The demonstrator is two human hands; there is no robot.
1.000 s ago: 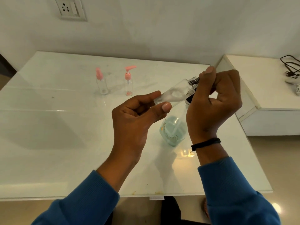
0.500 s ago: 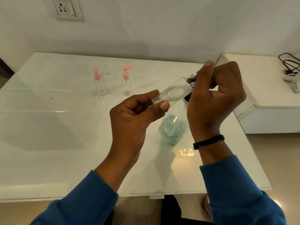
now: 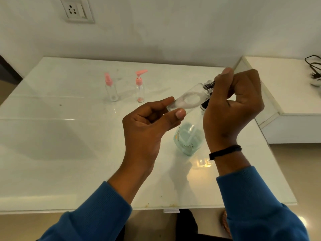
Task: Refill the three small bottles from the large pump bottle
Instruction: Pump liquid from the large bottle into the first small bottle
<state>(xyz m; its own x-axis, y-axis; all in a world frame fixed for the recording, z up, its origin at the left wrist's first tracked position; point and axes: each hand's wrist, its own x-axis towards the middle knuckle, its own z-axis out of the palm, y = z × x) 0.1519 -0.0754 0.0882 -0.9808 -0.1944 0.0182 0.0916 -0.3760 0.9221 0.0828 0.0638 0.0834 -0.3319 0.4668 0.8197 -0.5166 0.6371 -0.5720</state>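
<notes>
The left hand [image 3: 149, 122] grips a small clear bottle [image 3: 188, 100] by its base, tilted, while the right hand [image 3: 232, 101] fingers pinch its dark cap [image 3: 209, 84]. I judge this is the cap step; next needs a steady twist above the large pump bottle [image 3: 188, 138].

The desk [image 3: 52, 136] has a glossy, smooth white top that mirrors light like glass or polished stone. The small bottle [image 3: 188, 100] held between the hands is clear, shiny plastic with a dark ridged neck. Two more small bottles [image 3: 112, 92] [image 3: 140, 92] are clear with matt pink plastic pump tops. The large pump bottle [image 3: 188, 138] looks like clear, pale green glossy plastic. The sleeves [image 3: 257, 202] are blue knit cloth, and the wristband [image 3: 225, 151] is black braided cord.
</notes>
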